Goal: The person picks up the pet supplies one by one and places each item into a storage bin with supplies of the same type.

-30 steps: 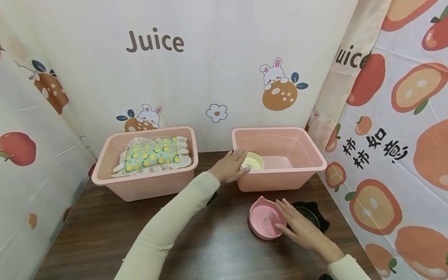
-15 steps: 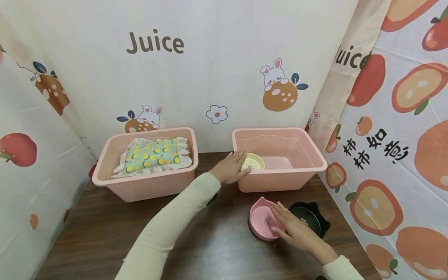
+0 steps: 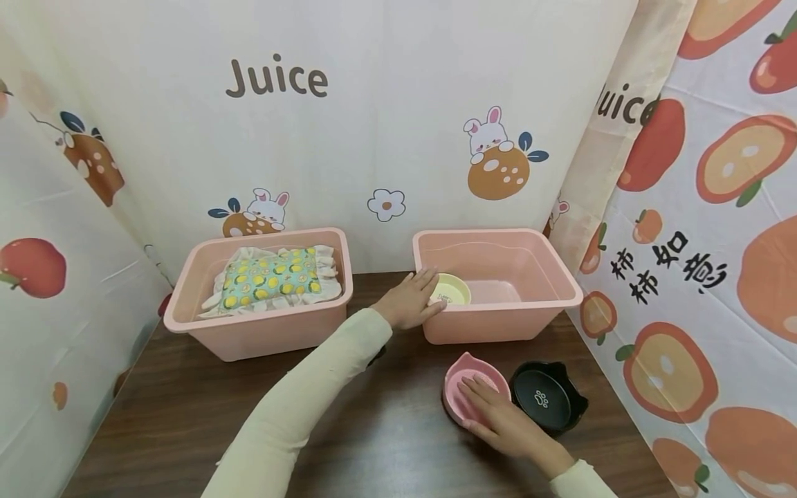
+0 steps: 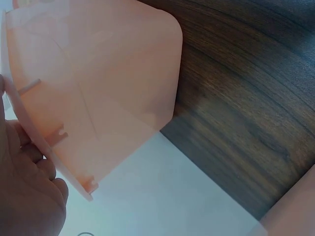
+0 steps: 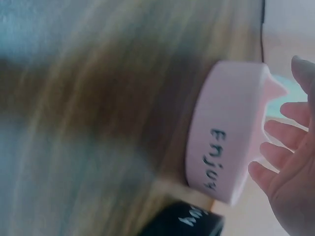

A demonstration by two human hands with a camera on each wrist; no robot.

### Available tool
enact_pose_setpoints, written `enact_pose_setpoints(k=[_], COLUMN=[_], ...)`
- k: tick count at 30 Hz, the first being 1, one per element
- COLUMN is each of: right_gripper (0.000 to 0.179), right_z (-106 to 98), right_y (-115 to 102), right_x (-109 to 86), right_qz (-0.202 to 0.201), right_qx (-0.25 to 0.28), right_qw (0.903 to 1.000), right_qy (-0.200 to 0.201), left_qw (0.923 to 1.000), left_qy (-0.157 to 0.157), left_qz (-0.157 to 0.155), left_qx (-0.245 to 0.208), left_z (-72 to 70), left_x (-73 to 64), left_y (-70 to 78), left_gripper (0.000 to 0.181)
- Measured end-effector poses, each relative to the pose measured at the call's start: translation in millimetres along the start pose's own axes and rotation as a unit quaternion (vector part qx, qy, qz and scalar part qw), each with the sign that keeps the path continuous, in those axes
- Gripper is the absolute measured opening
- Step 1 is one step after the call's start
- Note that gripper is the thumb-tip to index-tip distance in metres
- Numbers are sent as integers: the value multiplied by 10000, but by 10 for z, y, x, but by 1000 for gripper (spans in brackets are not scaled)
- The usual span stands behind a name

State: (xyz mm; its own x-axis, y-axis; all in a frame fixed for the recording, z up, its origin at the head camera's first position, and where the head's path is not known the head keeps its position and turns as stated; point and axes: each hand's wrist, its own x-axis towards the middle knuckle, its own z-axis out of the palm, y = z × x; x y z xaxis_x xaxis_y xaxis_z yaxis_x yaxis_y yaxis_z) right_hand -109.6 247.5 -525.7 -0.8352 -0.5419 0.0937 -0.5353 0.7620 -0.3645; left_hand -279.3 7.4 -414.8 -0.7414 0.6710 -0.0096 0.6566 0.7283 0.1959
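Note:
My left hand (image 3: 409, 299) rests at the left rim of the right-hand pink bin (image 3: 504, 322), its fingers extended. In the left wrist view my fingertips (image 4: 46, 169) lie along the bin's edge. A small pale-yellow bowl (image 3: 456, 287) sits inside that bin, near its left end and partly behind my thumb. My right hand (image 3: 501, 420) hovers over a pink cat-eared bowl (image 3: 470, 366), fingers outstretched and covering part of its inside. Lettering reading "Enjoy" shows on the side of the pink bowl in the right wrist view. Beside it stands a black cat-eared bowl (image 3: 548, 400) with a paw print.
At the left stands another pink bin (image 3: 274, 328) holding a frilled cushion (image 3: 270, 277) printed with lemons. Both bins stand on a dark wooden table (image 3: 367, 443) against a patterned cloth backdrop (image 3: 349, 138). A fruit-print cloth (image 3: 728, 290) borders the table's right side.
My right hand has moved left and toward me, from between the two cat-eared bowls to over the pink one, uncovering the black bowl. The left hand has stayed at the bin's rim.

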Motion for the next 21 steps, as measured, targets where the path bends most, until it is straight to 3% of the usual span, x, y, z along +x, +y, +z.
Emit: enact_pose_setpoints(k=[11,16,21], right_gripper=[70,66,65], right_z=[265,307,317], right_y=[-5,9,22], right_x=[37,37,54], right_qz=[-576,-491,-298], right_qx=[-675,-869,-644], right_qw=[9947,9930,9962], right_qy=[519,626,511], left_qw=[10000,10000,10000], left_qy=[1,14,-13], left_qz=[-23,-7,-35], left_qx=[-5,-21,4], left_z=[-18,-7,-6], left_x=[-2,3,13], left_y=[19,19,15], left_gripper=[72,72,73])
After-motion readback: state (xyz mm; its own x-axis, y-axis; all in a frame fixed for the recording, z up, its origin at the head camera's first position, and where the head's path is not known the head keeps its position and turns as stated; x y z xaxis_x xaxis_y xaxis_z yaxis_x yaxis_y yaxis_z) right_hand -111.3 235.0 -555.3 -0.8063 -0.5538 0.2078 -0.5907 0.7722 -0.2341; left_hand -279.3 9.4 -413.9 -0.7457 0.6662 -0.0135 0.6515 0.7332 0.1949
